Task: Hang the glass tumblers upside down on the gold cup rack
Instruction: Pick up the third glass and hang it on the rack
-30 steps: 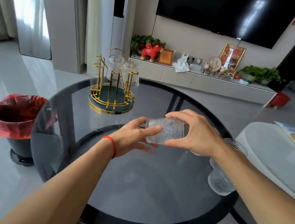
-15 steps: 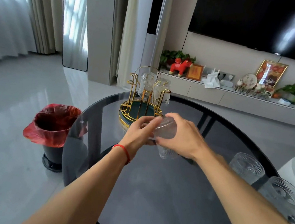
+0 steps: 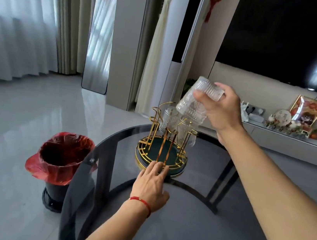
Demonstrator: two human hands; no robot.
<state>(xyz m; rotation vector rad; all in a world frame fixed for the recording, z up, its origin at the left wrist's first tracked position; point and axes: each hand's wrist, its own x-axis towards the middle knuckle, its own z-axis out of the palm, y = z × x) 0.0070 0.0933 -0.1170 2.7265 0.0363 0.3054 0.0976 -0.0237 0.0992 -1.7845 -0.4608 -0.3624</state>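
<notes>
Over our dark glass table [image 3: 188, 236], our right hand [image 3: 221, 110] is gripping a tilted, inverted tumbler [image 3: 197, 100] above the gold rack [image 3: 162, 151]; our left hand [image 3: 151, 184], fingers spread, is touching its base.

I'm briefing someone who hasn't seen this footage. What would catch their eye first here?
First, the ribbed glass tumbler, held tilted, mouth down, in the right hand above the gold cup rack, where two tumblers already hang at the back. The left hand rests at the rack's near rim on the dark glass table. Left of the table, a bin with a bright red liner stands out.
</notes>
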